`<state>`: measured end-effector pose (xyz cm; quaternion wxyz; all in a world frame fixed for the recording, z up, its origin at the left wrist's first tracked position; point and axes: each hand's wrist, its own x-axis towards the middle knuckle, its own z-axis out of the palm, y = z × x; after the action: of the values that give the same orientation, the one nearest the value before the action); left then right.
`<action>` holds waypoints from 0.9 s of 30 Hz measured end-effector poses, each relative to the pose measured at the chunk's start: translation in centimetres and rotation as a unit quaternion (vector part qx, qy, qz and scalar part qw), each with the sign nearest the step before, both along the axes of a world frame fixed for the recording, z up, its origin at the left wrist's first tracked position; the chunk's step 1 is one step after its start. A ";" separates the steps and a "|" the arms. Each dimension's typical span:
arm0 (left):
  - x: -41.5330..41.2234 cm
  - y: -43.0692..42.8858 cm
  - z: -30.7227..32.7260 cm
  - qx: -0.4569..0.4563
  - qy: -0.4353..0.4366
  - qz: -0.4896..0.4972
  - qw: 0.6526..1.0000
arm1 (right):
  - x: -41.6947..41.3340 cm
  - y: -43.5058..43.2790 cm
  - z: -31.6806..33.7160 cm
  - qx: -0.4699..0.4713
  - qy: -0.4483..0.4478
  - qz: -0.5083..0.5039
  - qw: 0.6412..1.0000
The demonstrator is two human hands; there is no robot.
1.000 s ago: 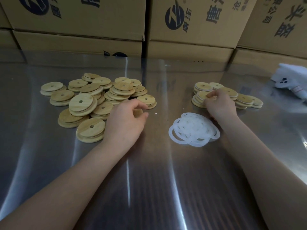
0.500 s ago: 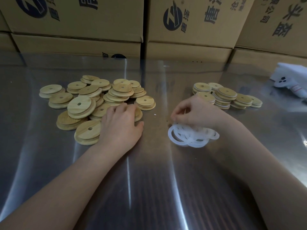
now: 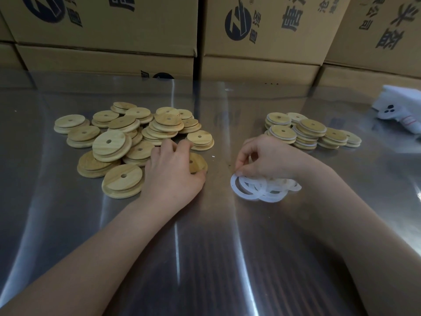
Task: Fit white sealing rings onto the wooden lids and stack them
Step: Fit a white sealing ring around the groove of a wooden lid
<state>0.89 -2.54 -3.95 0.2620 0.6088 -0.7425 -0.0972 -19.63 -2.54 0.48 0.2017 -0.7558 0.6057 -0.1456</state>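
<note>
Two bare hands over a reflective grey metal table [image 3: 205, 258], seen from above.

Left hand [image 3: 173, 172]: fingers curled round a round pale wooden lid with a small centre hole [image 3: 198, 164], thumb at its near edge, clamped on it. Just beyond and to the left of that grip: a loose heap of bare wooden lids [image 3: 109, 144], some touching the fingers.

Right hand [image 3: 268, 156]: thumb and forefinger closed in a pinch on the rim of the top ring [image 3: 234, 187] in a small pile of thin white rubber sealing rings [image 3: 265, 188], directly beneath the palm. Beyond this grip, slightly to its right: short stacks of finished lids with white rings at their edges [image 3: 312, 133]. Further right still: a crumpled white cloth item [image 3: 401, 110]. Behind everything: brown cardboard boxes with dark print [image 3: 114, 42].

Likely trouble: overlapping, probably clingy rings, so may lift two or more together or drag the pile. May also knock neighbouring lids off the heap while drawing the held lid out. Could seat so thin a ring twisted, or only partly round the lid.
</note>
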 end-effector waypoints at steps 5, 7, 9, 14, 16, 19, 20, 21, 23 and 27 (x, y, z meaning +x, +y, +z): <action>0.1 -0.3 -0.1 0.005 -0.016 0.025 1.000 | 0.2 0.1 0.0 -0.021 -0.043 0.000 0.999; 0.1 -0.4 -0.2 0.019 -0.045 0.034 0.998 | 0.3 0.2 0.1 -0.033 -0.063 0.005 0.997; 0.1 -0.3 -0.2 0.032 -0.062 0.037 0.997 | 0.5 0.3 0.1 -0.043 -0.075 0.012 0.996; 0.0 -0.4 -0.1 0.052 -0.049 0.021 0.997 | 1.0 0.3 -0.3 -0.059 -0.102 0.021 0.993; -0.1 -0.3 0.0 0.050 -0.032 0.003 0.998 | 1.1 0.3 -0.4 -0.064 -0.118 0.020 0.991; -0.2 0.0 0.3 0.055 0.009 -0.027 0.998 | 1.2 0.3 -0.4 -0.074 -0.135 0.021 0.988; -0.2 0.1 0.4 0.054 0.029 -0.037 0.997 | 1.1 0.2 -0.4 -0.073 -0.144 0.021 0.987; -0.2 0.1 0.5 0.051 0.055 -0.046 0.996 | 1.1 0.2 -0.4 -0.070 -0.154 0.022 0.985; -0.3 0.2 0.7 0.039 0.126 -0.066 0.989 | 1.1 0.3 -0.3 -0.065 -0.172 0.025 0.983; -0.4 0.4 0.9 0.012 0.230 -0.085 0.970 | 1.0 0.2 -0.2 -0.062 -0.206 0.033 0.976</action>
<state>0.44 -2.10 -3.02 0.4087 0.5083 -0.7100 -0.2654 -18.65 -2.35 0.25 0.2795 -0.7404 0.5153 -0.3288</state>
